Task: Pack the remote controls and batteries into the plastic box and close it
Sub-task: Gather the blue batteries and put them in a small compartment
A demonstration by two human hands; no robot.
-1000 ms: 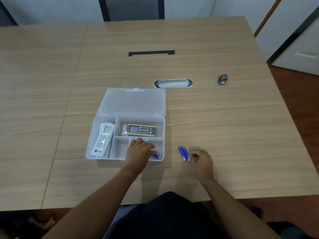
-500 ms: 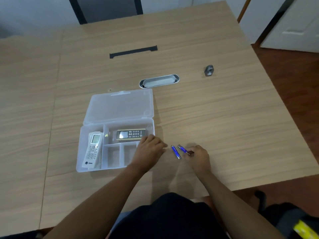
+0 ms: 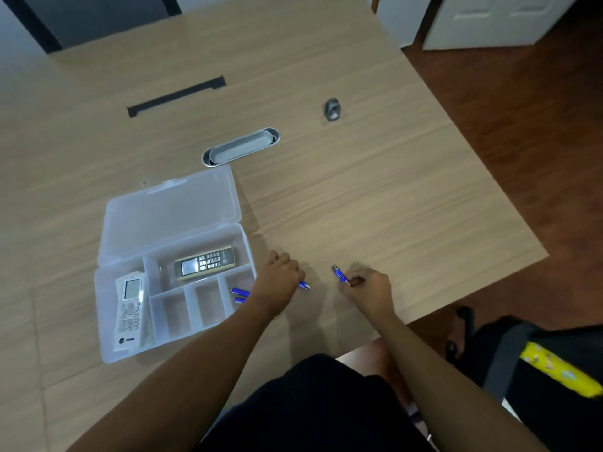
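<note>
Pale wood-grain table (image 3: 359, 197) fills most of the view, with dark red-brown floor (image 3: 538, 158) to its right. A clear plastic box (image 3: 107, 321) lies open near the front left of the table, its lid (image 3: 169, 216) folded flat away from the person. A white remote (image 3: 129, 313) lies in the box's long left compartment, and a gold remote (image 3: 205, 263) lies crosswise in the wide rear compartment. Two blue batteries (image 3: 240, 295) rest in the front right compartment; the two small compartments beside it hold nothing.

The left hand (image 3: 277, 282) sits just right of the box, its forearm crossing over the box's front right corner. Its fingers are closed on a blue battery (image 3: 304, 285) whose tip pokes out to the right. The right hand (image 3: 368, 288) is near it, fingers pinched around another battery (image 3: 340, 274) that angles up and to the left.

Farther back lie a grey oval cable port (image 3: 241, 146), a black slot (image 3: 176, 96), and a small grey object (image 3: 332, 109), too small to identify.
</note>
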